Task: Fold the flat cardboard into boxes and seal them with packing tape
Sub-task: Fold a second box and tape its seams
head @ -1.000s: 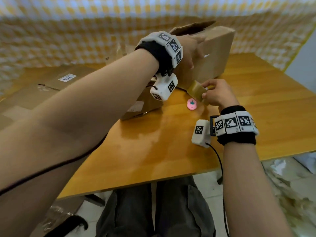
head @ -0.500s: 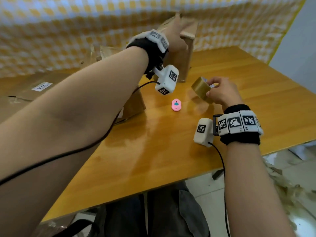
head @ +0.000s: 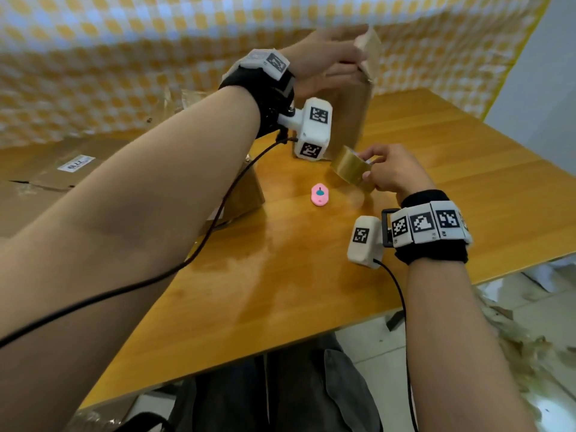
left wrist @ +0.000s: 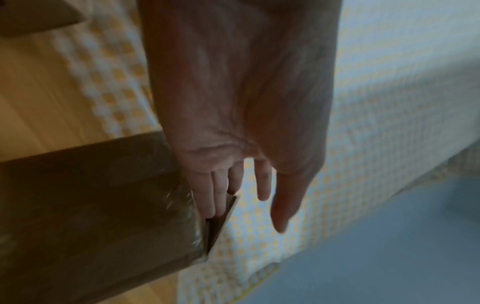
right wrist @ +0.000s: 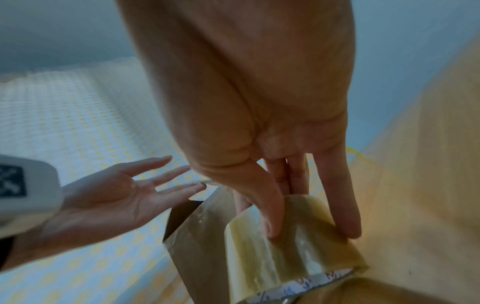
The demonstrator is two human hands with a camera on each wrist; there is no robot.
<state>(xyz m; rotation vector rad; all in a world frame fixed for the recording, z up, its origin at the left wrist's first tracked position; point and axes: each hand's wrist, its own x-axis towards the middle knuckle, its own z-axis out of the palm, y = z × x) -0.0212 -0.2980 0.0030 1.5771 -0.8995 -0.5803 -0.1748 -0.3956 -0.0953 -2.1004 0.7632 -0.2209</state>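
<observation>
A brown cardboard box (head: 350, 116) stands on end at the far middle of the wooden table (head: 280, 291). My left hand (head: 358, 54) lies against its top edge with straight, spread fingers (left wrist: 215, 197) touching the upper corner of the box (left wrist: 103, 205). My right hand (head: 369, 166) grips a roll of clear brownish packing tape (head: 347, 168) just in front of the box's foot, thumb and fingers curled round the roll (right wrist: 293, 253). In the right wrist view the left hand (right wrist: 116, 195) shows open beside the box (right wrist: 197, 236).
A small pink cutter (head: 320, 194) lies on the table left of the tape. Flat cardboard sheets (head: 46, 182) cover the left side, and another cardboard piece (head: 246, 188) sits under my left forearm. A yellow checked cloth (head: 124, 57) hangs behind.
The box went from lying with its long side up to standing on end, and my left hand rose to its top edge. My right hand kept the tape roll near the box's foot.
</observation>
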